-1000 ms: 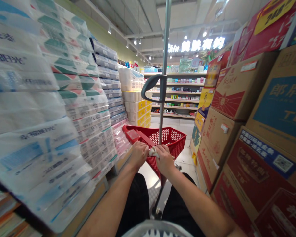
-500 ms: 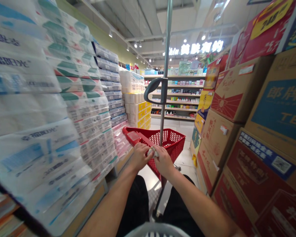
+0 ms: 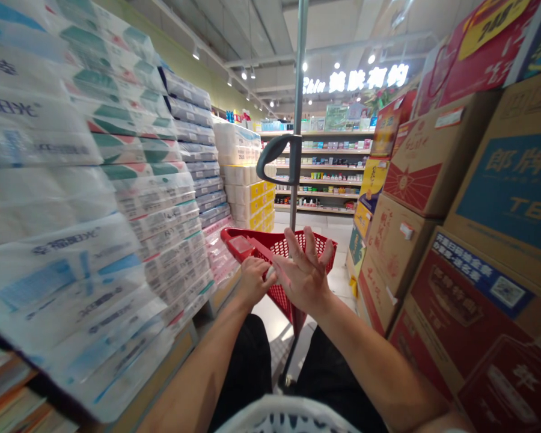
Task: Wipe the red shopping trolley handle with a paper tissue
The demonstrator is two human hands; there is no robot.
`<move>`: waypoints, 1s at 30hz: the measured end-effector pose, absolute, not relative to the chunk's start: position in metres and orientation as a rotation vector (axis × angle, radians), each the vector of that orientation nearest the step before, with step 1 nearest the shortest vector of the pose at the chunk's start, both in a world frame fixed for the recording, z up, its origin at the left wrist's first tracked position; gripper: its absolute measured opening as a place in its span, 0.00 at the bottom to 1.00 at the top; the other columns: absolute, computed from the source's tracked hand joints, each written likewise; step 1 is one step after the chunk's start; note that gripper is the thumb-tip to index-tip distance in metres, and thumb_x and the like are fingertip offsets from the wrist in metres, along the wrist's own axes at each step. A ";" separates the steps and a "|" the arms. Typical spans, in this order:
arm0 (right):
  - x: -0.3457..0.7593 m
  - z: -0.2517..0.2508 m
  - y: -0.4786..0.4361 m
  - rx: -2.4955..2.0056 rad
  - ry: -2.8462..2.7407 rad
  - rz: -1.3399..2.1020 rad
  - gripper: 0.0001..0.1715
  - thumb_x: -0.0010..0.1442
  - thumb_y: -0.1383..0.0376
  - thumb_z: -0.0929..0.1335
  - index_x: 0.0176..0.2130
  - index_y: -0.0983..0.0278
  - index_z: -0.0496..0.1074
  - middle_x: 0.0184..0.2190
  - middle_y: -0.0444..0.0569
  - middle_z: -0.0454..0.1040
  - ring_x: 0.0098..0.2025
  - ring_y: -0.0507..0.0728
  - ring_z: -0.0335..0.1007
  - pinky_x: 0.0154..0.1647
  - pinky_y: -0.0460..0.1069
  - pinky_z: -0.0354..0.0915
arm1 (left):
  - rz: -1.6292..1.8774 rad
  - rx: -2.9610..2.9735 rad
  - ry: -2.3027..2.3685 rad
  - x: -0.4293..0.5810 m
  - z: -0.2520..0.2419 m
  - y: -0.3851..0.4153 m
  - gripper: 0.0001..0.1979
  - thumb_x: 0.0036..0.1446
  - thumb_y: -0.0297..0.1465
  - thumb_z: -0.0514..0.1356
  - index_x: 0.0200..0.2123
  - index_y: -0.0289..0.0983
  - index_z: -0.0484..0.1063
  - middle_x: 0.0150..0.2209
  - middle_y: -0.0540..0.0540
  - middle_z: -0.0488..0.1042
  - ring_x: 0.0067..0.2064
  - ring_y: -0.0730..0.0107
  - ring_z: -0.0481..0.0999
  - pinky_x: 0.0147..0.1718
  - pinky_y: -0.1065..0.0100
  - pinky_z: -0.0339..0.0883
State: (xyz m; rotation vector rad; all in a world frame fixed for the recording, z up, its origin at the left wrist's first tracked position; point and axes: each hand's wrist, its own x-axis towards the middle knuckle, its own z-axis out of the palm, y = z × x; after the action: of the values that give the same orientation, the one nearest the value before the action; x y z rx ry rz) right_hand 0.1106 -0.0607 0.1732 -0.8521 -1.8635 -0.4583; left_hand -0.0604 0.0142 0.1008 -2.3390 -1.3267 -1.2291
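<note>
White wad sits pinched in the curled fingers of the left hand, just above the near rim of the red basket. Right hand hovers right beside it, fingers spread wide and gripping nothing.

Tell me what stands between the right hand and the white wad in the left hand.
Nothing visible does. The open right hand sits right beside the white wad held in the left hand. The red basket and its pole lie behind both hands.
</note>
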 end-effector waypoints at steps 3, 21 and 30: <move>0.111 0.171 -0.060 -0.842 -1.882 -0.396 0.11 0.62 0.66 0.65 0.41 0.52 0.74 0.60 0.42 0.64 0.67 0.66 0.46 0.63 0.74 0.27 | -1.228 -2.342 -1.329 -0.060 0.102 0.013 0.09 0.56 0.34 0.55 0.28 0.40 0.73 0.27 0.48 0.72 0.37 0.63 0.68 0.43 0.60 0.60; 0.115 0.154 -0.048 -0.826 -1.891 -0.431 0.12 0.62 0.67 0.64 0.44 0.55 0.74 0.64 0.43 0.57 0.67 0.63 0.46 0.66 0.66 0.38 | -1.239 -2.326 -1.333 -0.059 0.104 0.011 0.12 0.58 0.37 0.55 0.25 0.40 0.71 0.28 0.47 0.72 0.38 0.63 0.69 0.45 0.59 0.60; 0.119 0.086 0.000 -0.739 -2.027 0.002 0.27 0.59 0.74 0.63 0.57 0.60 0.66 0.51 0.48 0.72 0.55 0.57 0.63 0.57 0.55 0.63 | -1.194 -2.336 -1.330 -0.058 0.106 0.008 0.13 0.60 0.37 0.54 0.25 0.40 0.70 0.28 0.48 0.73 0.37 0.65 0.69 0.45 0.60 0.59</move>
State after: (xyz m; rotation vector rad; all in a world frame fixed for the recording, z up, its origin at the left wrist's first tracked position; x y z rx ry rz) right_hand 0.1192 -0.0002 0.0864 -0.7389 -2.0268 0.0016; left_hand -0.0582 0.0080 0.1064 -2.3364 -1.3298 -1.1937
